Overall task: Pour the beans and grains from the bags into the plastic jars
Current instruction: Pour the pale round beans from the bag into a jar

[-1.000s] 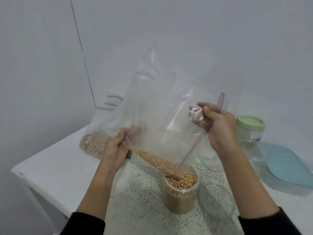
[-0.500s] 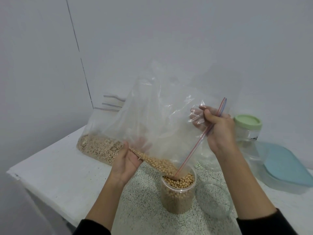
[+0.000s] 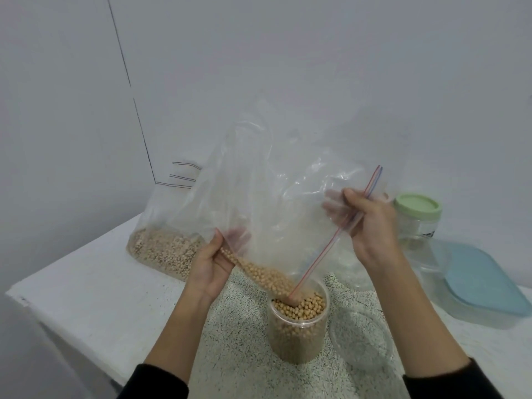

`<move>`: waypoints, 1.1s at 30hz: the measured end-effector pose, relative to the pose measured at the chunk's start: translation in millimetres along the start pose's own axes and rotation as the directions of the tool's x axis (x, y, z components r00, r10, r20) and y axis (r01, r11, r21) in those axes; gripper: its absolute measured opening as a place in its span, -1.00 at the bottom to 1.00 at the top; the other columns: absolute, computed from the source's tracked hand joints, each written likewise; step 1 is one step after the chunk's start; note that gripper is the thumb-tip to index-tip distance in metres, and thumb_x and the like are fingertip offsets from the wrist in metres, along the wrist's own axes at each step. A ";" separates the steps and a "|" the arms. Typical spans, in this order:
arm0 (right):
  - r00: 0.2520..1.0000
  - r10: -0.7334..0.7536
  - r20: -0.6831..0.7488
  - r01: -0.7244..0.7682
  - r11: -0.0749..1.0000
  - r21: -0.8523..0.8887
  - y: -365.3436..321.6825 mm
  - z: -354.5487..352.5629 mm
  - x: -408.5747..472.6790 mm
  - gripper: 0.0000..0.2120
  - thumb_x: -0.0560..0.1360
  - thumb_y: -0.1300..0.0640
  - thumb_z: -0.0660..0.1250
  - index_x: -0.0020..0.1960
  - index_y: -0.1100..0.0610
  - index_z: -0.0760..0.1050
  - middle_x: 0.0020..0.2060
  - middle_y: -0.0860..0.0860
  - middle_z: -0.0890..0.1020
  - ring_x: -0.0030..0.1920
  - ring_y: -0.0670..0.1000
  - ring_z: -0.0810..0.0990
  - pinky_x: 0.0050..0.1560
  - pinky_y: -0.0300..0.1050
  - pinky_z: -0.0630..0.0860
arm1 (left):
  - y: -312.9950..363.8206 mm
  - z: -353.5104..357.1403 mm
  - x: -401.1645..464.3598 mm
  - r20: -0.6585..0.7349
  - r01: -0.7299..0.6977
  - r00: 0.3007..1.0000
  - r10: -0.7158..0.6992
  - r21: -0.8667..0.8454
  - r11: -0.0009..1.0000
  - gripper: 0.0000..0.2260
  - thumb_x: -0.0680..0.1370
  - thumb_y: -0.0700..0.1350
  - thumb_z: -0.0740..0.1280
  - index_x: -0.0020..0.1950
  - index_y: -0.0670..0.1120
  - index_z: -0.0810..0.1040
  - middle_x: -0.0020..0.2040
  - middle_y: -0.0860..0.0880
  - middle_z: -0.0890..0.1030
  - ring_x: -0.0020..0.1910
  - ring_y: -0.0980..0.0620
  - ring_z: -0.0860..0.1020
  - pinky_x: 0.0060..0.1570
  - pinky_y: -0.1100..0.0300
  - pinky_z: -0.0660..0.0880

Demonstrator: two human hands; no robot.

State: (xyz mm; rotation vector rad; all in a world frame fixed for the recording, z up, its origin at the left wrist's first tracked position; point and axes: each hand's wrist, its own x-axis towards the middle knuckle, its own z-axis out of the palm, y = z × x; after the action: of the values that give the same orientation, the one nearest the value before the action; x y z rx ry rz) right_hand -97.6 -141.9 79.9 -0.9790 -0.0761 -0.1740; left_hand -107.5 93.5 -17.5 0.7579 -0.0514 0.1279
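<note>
A large clear zip bag (image 3: 276, 203) hangs tilted over an open plastic jar (image 3: 298, 332). Its lower corner dips into the jar mouth. A stream of yellow beans (image 3: 264, 276) lies along the bag's bottom edge and runs into the jar, which is nearly full of beans. My left hand (image 3: 211, 266) grips the bag's lower edge from underneath, left of the jar. My right hand (image 3: 371, 226) pinches the bag at its red-and-blue zip strip, up and to the right of the jar.
A second bag of pale grains (image 3: 164, 249) lies at the back left of the white table (image 3: 86, 298). A clear lid (image 3: 361, 339) rests right of the jar. A green-lidded jar (image 3: 417, 217) and a blue-lidded container (image 3: 478, 280) stand at the right. A speckled mat (image 3: 239, 349) lies under the jar.
The bag's top has sagged lower. My left hand has turned palm up under the bag's lower edge. The jar's bean level is about the same.
</note>
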 end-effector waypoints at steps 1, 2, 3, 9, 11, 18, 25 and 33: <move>1.000 -0.005 -0.006 0.005 1.000 -0.028 1.5 -0.9 -0.4 -0.87 0.54 0.34 0.23 -0.15 0.18 0.47 -0.32 0.08 0.70 -0.38 0.04 0.68 -0.30 -0.15 0.62 | 1.3 0.2 1.2 -0.008 -0.012 1.000 0.012 -0.009 1.000 -0.73 0.16 -0.05 0.59 -0.29 -0.20 0.69 -0.17 -0.13 0.71 -0.17 -0.03 0.70 -0.24 0.08 0.64; 1.000 -0.006 -0.011 0.005 0.999 -0.036 2.7 -1.5 -0.7 -0.87 0.55 0.32 0.23 -0.14 0.17 0.46 -0.32 0.08 0.70 -0.38 0.04 0.68 -0.31 -0.15 0.61 | 2.7 -0.8 4.1 -0.015 -0.020 1.000 0.019 -0.008 1.000 -0.63 0.05 -0.05 0.67 -0.29 -0.21 0.68 -0.18 -0.15 0.70 -0.17 -0.04 0.70 -0.17 0.05 0.65; 1.000 -0.004 -0.018 0.003 0.999 -0.036 4.1 -1.5 -1.0 -0.87 0.56 0.31 0.22 -0.13 0.16 0.46 -0.31 0.08 0.70 -0.37 0.05 0.68 -0.31 -0.15 0.61 | 4.9 -1.2 5.6 -0.030 -0.031 0.999 0.031 -0.001 1.000 -0.53 -0.04 -0.02 0.71 -0.28 -0.21 0.68 -0.18 -0.16 0.70 -0.16 -0.05 0.69 -0.11 0.05 0.64; 0.994 -0.003 -0.110 0.008 0.999 0.041 9.5 0.4 -2.2 -0.88 0.58 0.32 0.20 -0.11 0.18 0.44 -0.36 0.08 0.68 -0.44 0.01 0.65 -0.32 -0.15 0.62 | 15.9 4.2 3.0 0.052 -0.041 0.998 0.045 -0.076 0.996 -0.85 0.40 -0.13 0.42 -0.28 -0.19 0.69 -0.16 -0.15 0.71 -0.11 -0.04 0.69 -0.20 0.07 0.63; 0.992 0.000 -0.129 0.008 0.998 0.062 10.5 -0.2 -2.9 -0.88 0.58 0.32 0.20 -0.11 0.18 0.43 -0.38 0.08 0.68 -0.46 -0.01 0.64 -0.34 -0.16 0.62 | 18.7 6.6 1.2 0.122 -0.006 0.992 0.016 -0.076 0.997 -0.77 0.31 -0.09 0.56 -0.19 -0.24 0.69 -0.06 -0.20 0.69 0.00 -0.10 0.67 -0.14 0.04 0.62; 0.988 0.002 -0.155 0.017 0.993 0.117 11.0 -4.4 -4.2 -0.84 0.58 0.34 0.18 -0.14 0.17 0.42 -0.42 0.07 0.66 -0.49 -0.01 0.61 -0.40 -0.20 0.57 | 8.9 4.3 -5.2 0.224 0.042 0.974 -0.042 0.006 0.999 -0.64 0.20 -0.07 0.64 -0.11 -0.20 0.69 0.19 -0.25 0.60 0.17 -0.29 0.57 0.08 -0.09 0.57; 0.985 0.009 -0.170 0.015 0.990 0.138 11.6 -7.2 -5.0 -0.84 0.57 0.35 0.19 -0.15 0.18 0.44 -0.43 0.06 0.66 -0.49 -0.01 0.62 -0.40 -0.19 0.57 | -0.7 13.1 -3.2 0.096 -0.038 0.995 0.022 0.168 0.985 -0.46 0.00 0.05 0.70 -0.13 -0.17 0.72 -0.03 -0.18 0.69 -0.03 -0.14 0.67 -0.05 0.04 0.63; 0.983 0.019 -0.180 0.014 0.984 0.177 12.1 -9.1 -2.8 -0.85 0.57 0.35 0.19 -0.14 0.20 0.45 -0.43 0.07 0.66 -0.49 0.00 0.62 -0.41 -0.21 0.57 | -3.3 4.4 -13.6 0.426 0.211 0.857 -0.290 0.224 0.952 -0.31 0.30 -0.09 0.59 0.35 -0.26 0.44 0.36 -0.27 0.45 0.35 -0.28 0.41 0.21 -0.05 0.49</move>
State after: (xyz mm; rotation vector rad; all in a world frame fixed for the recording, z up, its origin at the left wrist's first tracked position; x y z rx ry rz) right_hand -98.3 -142.6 64.5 -0.7820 0.0760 -0.2493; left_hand -120.5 86.8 -17.8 0.9473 -0.3917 -0.3042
